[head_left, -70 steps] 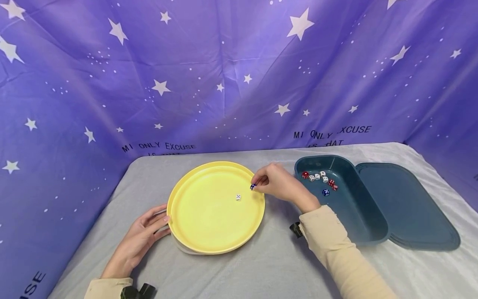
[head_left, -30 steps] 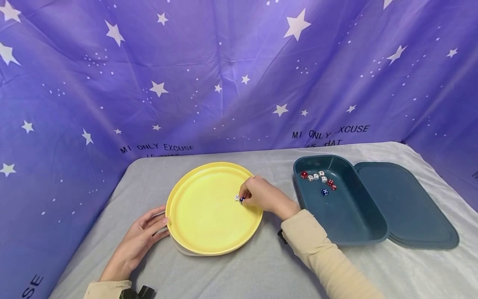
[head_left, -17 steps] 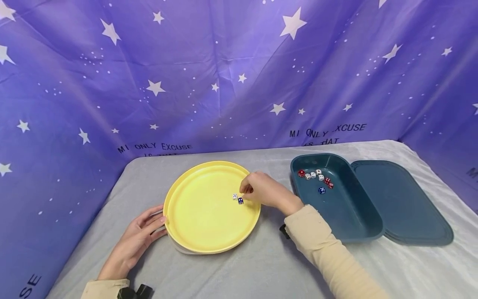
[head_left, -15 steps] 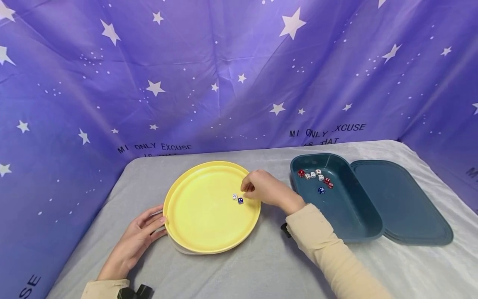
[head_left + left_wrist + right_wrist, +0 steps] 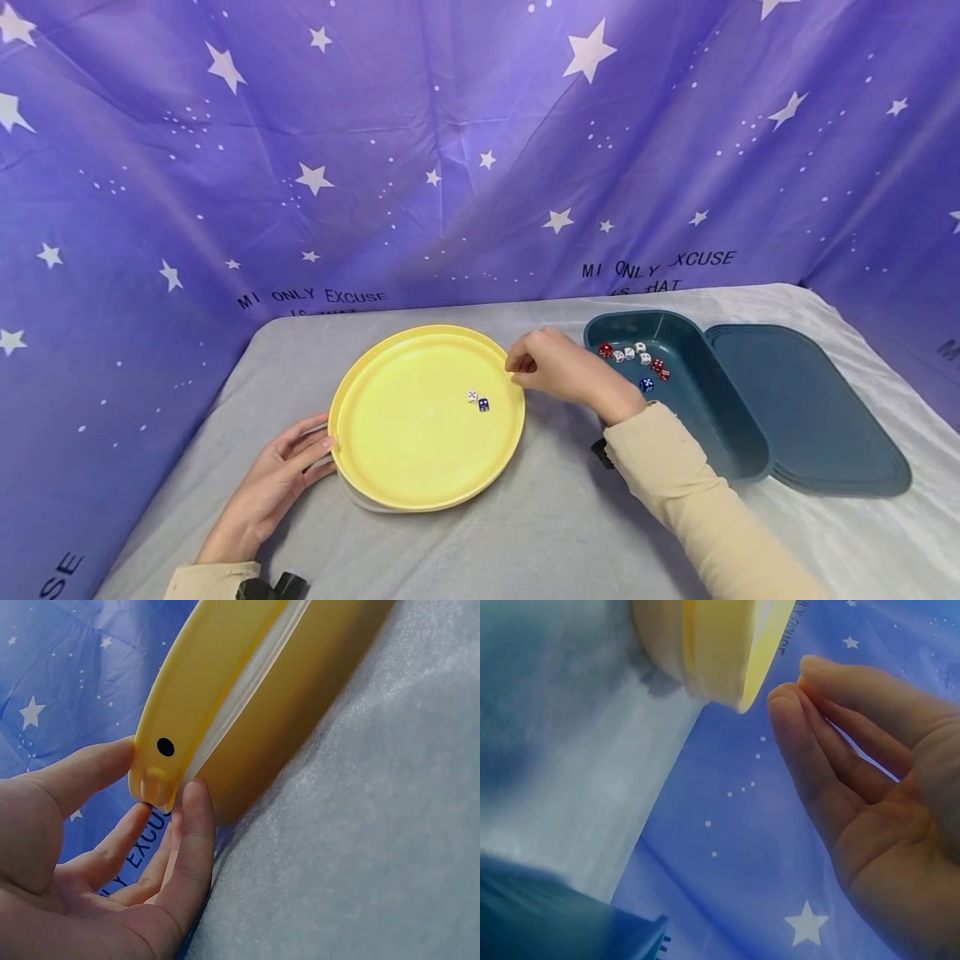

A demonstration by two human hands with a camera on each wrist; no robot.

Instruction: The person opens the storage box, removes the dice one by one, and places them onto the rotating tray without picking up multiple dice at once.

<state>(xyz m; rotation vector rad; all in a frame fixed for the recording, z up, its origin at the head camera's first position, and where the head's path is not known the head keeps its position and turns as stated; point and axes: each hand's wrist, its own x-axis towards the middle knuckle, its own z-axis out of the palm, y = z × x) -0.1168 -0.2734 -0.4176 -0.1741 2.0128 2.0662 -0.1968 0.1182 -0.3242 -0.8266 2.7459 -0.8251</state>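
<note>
Left hand (image 5: pixel 270 485) against tray (image 5: pixel 408 433); seemingly relaxed

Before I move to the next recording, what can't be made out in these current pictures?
Head: near left part of the teal box, hidden by the right sleeve.
Head: pips on several dice in the box, too small to read.
Head: whether the white die and blue die touch, too small.
Left wrist: far end of the yellow tray, cut off by the top edge.
Right wrist: teal shape at lower left, blurred and cut off by edges.
</note>
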